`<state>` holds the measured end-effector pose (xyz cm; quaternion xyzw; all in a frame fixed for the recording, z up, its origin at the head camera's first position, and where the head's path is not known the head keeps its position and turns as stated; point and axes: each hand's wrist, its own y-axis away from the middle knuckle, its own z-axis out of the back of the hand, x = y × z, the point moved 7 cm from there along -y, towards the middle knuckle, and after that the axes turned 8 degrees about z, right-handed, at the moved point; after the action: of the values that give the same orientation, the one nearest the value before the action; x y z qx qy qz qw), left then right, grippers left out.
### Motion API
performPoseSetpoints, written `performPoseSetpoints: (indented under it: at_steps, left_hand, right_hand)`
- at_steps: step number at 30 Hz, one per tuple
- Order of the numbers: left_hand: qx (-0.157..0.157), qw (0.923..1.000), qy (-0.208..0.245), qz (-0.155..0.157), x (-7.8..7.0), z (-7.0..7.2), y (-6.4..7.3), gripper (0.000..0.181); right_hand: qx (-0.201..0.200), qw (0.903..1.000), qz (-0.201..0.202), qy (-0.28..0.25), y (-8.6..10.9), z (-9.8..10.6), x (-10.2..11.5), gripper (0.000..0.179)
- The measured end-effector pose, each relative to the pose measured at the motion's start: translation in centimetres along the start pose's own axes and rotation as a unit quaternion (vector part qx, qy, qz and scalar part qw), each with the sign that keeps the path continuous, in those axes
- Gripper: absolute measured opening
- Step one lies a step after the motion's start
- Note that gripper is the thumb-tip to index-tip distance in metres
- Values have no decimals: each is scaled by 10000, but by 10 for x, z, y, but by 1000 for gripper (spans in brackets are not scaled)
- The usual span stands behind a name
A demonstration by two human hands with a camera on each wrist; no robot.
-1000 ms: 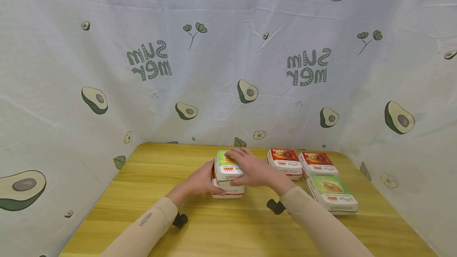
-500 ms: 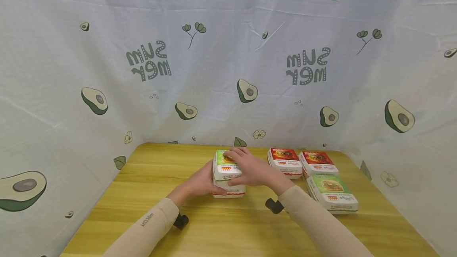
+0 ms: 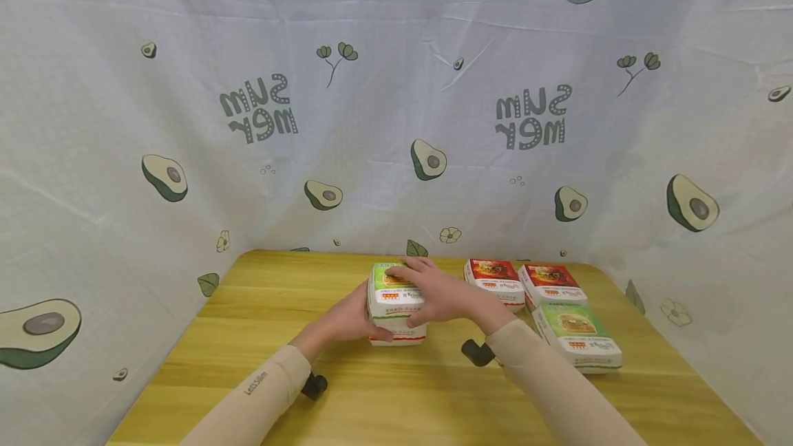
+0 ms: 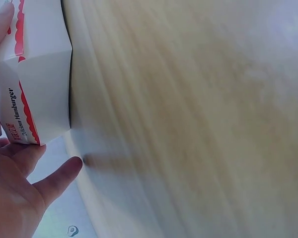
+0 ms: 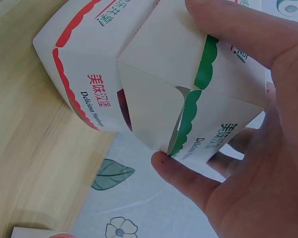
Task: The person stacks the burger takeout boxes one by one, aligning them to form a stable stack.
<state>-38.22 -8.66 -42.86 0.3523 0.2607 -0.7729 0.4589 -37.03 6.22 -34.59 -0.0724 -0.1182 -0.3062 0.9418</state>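
A burger box with a green top (image 3: 396, 298) sits on a burger box with a red scalloped edge (image 3: 405, 338) near the table's middle. My right hand (image 3: 449, 292) holds the green box, thumb on its near face and fingers over the top and far side. In the right wrist view, the green box (image 5: 203, 99) stands slightly askew on the red-edged box (image 5: 84, 59). My left hand (image 3: 347, 315) grips the stack's left side, its thumb near the lower box's front. The left wrist view has the red-edged box (image 4: 39, 89) against the left fingers, one finger straight out.
Two red-topped burger boxes stand side by side at the back right, one left (image 3: 494, 284) and one right (image 3: 553, 285). Before the right one lies another green-topped box (image 3: 576, 336). A printed cloth (image 3: 372, 122) hangs behind the wooden table (image 3: 384, 398).
The green box has shifted slightly left and settled more squarely over the red-edged box, covering the red top that showed at its left. My right thumb has moved slightly rightward and down.
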Motion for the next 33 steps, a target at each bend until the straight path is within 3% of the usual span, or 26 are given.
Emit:
performPoseSetpoints:
  at_steps: [14,33]
  left_hand:
    - [37,10000,50,17,-2,-3,1,104]
    - [33,9985,526,-169,-6,-4,-1,107]
  right_hand:
    - [-86,10000,16,30,4,0,0,88]
    - [-249,9992,63,319,3,-2,-2,87]
